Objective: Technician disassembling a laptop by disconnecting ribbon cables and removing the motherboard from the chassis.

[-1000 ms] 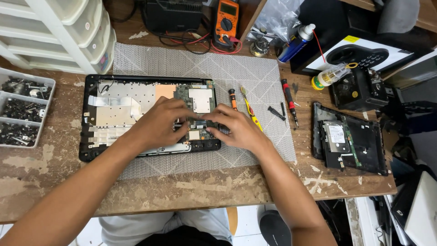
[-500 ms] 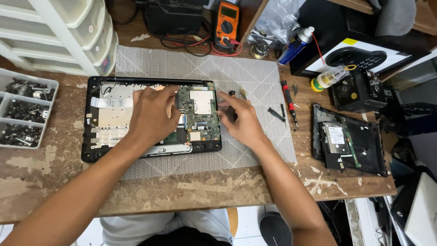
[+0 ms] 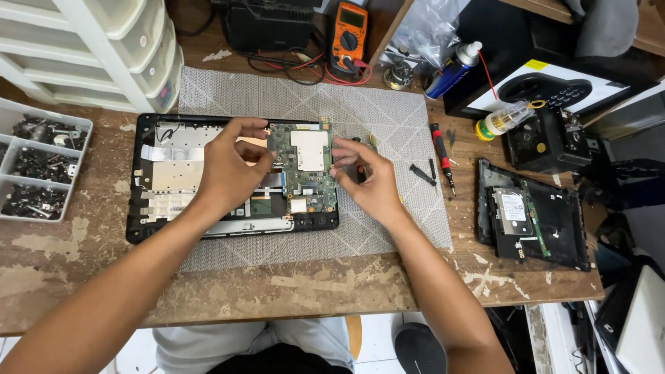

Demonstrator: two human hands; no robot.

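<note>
Green circuit board [image 3: 305, 166] held at both side edges over an opened laptop shell.

The board sits in the right half of the black laptop base [image 3: 149, 232], on a grey mat [image 3: 388, 118] mid-desk. The left hand [image 3: 228, 170] pinches its left edge, the right hand [image 3: 370, 183] its right edge, both grips narrow. A red-handled screwdriver [image 3: 441, 149] lies just right; a parts tray [image 3: 14, 163] sits at the desk's left edge.
</note>
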